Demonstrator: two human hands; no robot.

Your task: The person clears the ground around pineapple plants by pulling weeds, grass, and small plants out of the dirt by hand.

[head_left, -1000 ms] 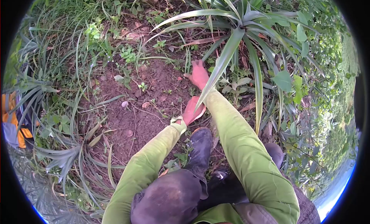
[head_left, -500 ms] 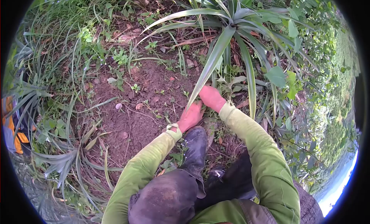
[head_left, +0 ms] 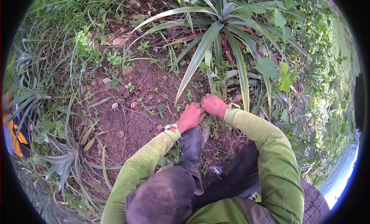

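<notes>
My left hand (head_left: 190, 117) is low over the soil just past the toe of my boot, its fingers bent down toward the ground. Close against its fingertips, my right hand (head_left: 214, 105) is closed with the knuckles up. Whatever either hand grips is hidden beneath the fingers. Small green weeds (head_left: 227, 84) grow just beyond the right hand. A large pineapple-like plant (head_left: 221, 21) with long stiff leaves stands past both hands, and one of its leaves (head_left: 200, 58) reaches down toward them.
Bare reddish soil (head_left: 135, 125) lies to the left, edged by tall grass (head_left: 54, 62). A smaller spiky plant (head_left: 71, 158) grows at lower left. An orange and dark item (head_left: 17, 137) sits at the far left edge. Leafy vines (head_left: 300, 62) crowd the right side, beside a slope.
My right hand has drawn back toward me from under the plant's leaf and now meets the left hand. The left hand has stayed nearly in place. The view has shifted slightly.
</notes>
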